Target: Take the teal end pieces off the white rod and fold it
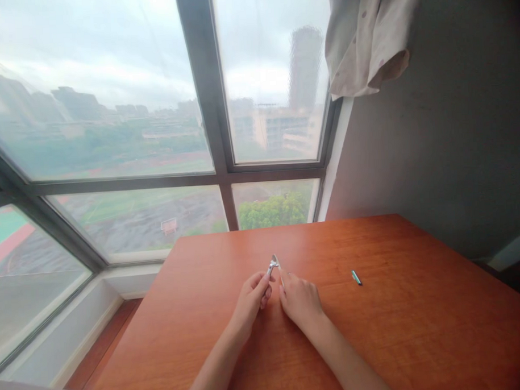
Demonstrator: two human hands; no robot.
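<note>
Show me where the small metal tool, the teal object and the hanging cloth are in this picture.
small metal tool (273,263), head view: on its shiny tip.
teal object (356,277), head view: on its middle.
hanging cloth (365,43), head view: on its pale middle part.

The flat wooden table is reddish-brown, with fine darker grain lines. The small shiny metal piece is silver. The little slim stick is teal-green. The hanging fabric cloth is off-white with some brownish spots. The plain wall is grey and the metal window frame is dark grey.
</note>
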